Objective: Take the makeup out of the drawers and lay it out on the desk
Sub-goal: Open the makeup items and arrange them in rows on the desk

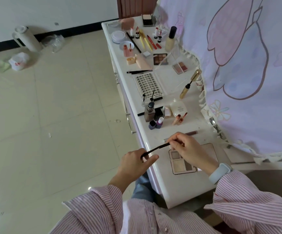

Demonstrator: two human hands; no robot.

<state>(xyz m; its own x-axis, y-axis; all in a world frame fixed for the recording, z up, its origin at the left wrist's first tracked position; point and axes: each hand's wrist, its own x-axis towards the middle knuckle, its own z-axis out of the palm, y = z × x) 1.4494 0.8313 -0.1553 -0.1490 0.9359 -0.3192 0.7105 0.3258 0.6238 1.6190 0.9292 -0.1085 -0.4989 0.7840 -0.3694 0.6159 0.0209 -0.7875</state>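
Left hand: the left hand (134, 163) is hovering just off the near left edge of the desk (175, 186), fingers curled round the lower end of a thin dark makeup pencil (155, 148), index finger sticking out straight.
Right hand: the right hand (185, 147) is pinching the far end of the same pencil between thumb and fingertips, above the near palette.
Pencil: it is spanning the gap between both hands, slanting up to the right, clear of the desk.
Near palette: an open eyeshadow palette (179, 164) is lying flat on the near end of the desk, partly under the right hand.
Middle of desk: a lash sheet (147, 85) is lying flat, with a brown bottle (149, 112) and a purple bottle (159, 123) standing nearer.
Far end: a tall foundation bottle (170, 39) is standing by the curtain (246, 65), with a small brown palette (160, 59) lying nearer.
Wrist: a pale band (220, 172) is sitting on the right wrist, above a striped sleeve (255, 200).
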